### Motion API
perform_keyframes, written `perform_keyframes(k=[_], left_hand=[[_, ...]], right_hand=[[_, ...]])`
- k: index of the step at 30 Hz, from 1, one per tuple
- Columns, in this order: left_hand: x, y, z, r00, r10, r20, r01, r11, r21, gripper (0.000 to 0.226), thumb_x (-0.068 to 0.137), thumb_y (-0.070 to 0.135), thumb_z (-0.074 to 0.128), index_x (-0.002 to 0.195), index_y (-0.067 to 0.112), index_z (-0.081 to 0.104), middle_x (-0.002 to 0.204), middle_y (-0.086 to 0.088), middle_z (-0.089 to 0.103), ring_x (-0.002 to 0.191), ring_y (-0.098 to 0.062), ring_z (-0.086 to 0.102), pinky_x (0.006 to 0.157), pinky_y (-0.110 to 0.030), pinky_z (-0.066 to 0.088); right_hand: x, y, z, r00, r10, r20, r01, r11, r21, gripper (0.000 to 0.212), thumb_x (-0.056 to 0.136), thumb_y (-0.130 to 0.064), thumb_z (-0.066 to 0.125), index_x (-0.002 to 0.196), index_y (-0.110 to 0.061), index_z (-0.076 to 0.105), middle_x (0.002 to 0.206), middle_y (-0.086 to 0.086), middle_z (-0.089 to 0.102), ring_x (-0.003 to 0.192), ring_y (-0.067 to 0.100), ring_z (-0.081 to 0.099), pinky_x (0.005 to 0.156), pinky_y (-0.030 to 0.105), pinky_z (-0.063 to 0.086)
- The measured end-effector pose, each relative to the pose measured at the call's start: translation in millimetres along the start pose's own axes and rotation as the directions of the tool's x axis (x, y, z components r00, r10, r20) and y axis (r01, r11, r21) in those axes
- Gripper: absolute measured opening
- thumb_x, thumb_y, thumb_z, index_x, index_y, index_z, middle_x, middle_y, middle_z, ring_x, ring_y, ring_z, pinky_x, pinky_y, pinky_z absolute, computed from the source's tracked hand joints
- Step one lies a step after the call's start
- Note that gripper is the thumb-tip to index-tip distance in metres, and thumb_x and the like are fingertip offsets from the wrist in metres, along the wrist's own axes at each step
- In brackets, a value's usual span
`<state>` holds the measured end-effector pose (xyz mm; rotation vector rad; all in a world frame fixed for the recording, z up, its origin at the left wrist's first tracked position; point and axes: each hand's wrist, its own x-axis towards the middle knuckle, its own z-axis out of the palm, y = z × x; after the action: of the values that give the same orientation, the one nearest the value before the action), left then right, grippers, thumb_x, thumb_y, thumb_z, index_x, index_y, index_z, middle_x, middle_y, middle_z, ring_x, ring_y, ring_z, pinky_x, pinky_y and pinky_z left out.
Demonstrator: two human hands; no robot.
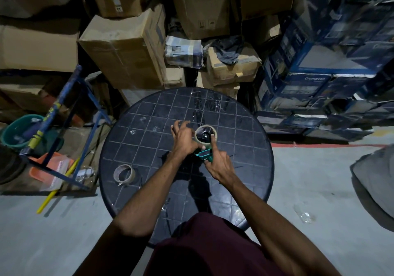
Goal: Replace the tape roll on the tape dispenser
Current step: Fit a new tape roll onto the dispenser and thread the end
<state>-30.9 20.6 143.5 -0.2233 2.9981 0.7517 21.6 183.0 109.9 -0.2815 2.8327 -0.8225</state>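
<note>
A green tape dispenser (205,155) is held over the round dark table (245,169). A pale tape roll (199,138) sits on the dispenser's black hub. My right hand (217,162) grips the dispenser's handle, with the index finger stretched up along the roll's right side. My left hand (184,138) is at the roll's left edge, thumb and fingertips pinching near the dispenser's front; whether it holds the tape end is unclear. A nearly bare cardboard tape core (124,174) lies on the table's left side.
Stacked cardboard boxes (128,50) rise behind the table and blue printed boxes (319,62) at the right. A blue metal frame (70,113), a green bucket (15,133) and an orange tray (49,169) stand at the left. Grey floor surrounds the table.
</note>
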Motion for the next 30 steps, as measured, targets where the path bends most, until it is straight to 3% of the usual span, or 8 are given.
perform_keyframes(k=[4, 6, 12, 18, 24, 30], left_hand=[[4.8, -4.4, -1.0, 0.997, 0.036, 0.064, -0.046, 0.984, 0.172, 0.079, 0.053, 0.072, 0.083, 0.110, 0.019, 0.073, 0.162, -0.014, 0.022, 0.150, -0.039, -0.003, 0.116, -0.061, -0.012], [4.4, -7.0, 0.6, 0.991, 0.082, 0.108, -0.102, 0.975, 0.195, 0.080, 0.059, 0.075, 0.077, 0.118, 0.021, 0.070, 0.165, -0.013, 0.013, 0.150, -0.040, -0.007, 0.116, -0.065, -0.014], [-2.3, -5.6, 2.3, 0.987, 0.124, 0.101, -0.140, 0.976, 0.169, 0.056, 0.064, 0.060, 0.083, 0.087, 0.009, 0.077, 0.162, -0.009, 0.026, 0.150, -0.037, -0.002, 0.118, -0.063, -0.010], [-2.0, -3.8, 0.3, 0.995, 0.050, 0.090, -0.060, 0.991, 0.120, 0.053, 0.058, 0.055, 0.089, 0.091, 0.014, 0.080, 0.160, 0.000, 0.033, 0.150, -0.033, 0.001, 0.119, -0.062, -0.005], [-6.0, -1.9, 1.2, 0.982, -0.022, 0.187, -0.019, 0.977, 0.212, 0.078, 0.058, 0.082, 0.072, 0.098, 0.015, 0.074, 0.159, -0.016, 0.030, 0.149, -0.040, 0.000, 0.114, -0.070, -0.010], [-9.5, 1.5, -1.9, 0.982, 0.067, 0.176, -0.112, 0.959, 0.260, 0.068, 0.062, 0.067, 0.080, 0.103, 0.013, 0.075, 0.158, -0.016, 0.031, 0.150, -0.040, 0.000, 0.115, -0.070, -0.009]], right_hand=[[-1.3, 3.1, -0.7, 1.000, -0.016, 0.014, 0.016, 1.000, 0.001, 0.100, 0.090, -0.016, 0.062, 0.162, -0.022, -0.007, 0.089, 0.016, 0.068, 0.072, 0.026, 0.062, 0.065, 0.034, 0.052], [-1.0, 4.1, -1.6, 0.999, -0.029, 0.016, 0.029, 1.000, 0.005, 0.100, 0.090, -0.015, 0.062, 0.162, -0.021, -0.007, 0.089, 0.016, 0.069, 0.071, 0.025, 0.061, 0.064, 0.032, 0.049], [-3.6, 7.8, 0.5, 1.000, -0.019, 0.018, 0.019, 1.000, 0.021, 0.103, 0.087, -0.016, 0.063, 0.161, -0.026, -0.009, 0.095, 0.016, 0.071, 0.079, 0.031, 0.068, 0.072, 0.041, 0.059], [-4.4, 7.3, 3.4, 1.000, -0.009, 0.008, 0.009, 1.000, 0.022, 0.106, 0.086, -0.018, 0.062, 0.159, -0.030, -0.014, 0.092, 0.014, 0.070, 0.075, 0.029, 0.066, 0.070, 0.043, 0.060], [-7.9, 4.1, 0.3, 0.999, -0.029, 0.034, 0.029, 1.000, -0.002, 0.102, 0.088, -0.014, 0.061, 0.162, -0.022, -0.009, 0.095, 0.017, 0.070, 0.078, 0.031, 0.066, 0.069, 0.037, 0.056], [-13.1, 2.4, 0.3, 0.999, -0.018, 0.043, 0.018, 1.000, 0.008, 0.103, 0.088, -0.015, 0.062, 0.162, -0.023, -0.010, 0.105, 0.017, 0.069, 0.087, 0.030, 0.067, 0.074, 0.036, 0.056]])
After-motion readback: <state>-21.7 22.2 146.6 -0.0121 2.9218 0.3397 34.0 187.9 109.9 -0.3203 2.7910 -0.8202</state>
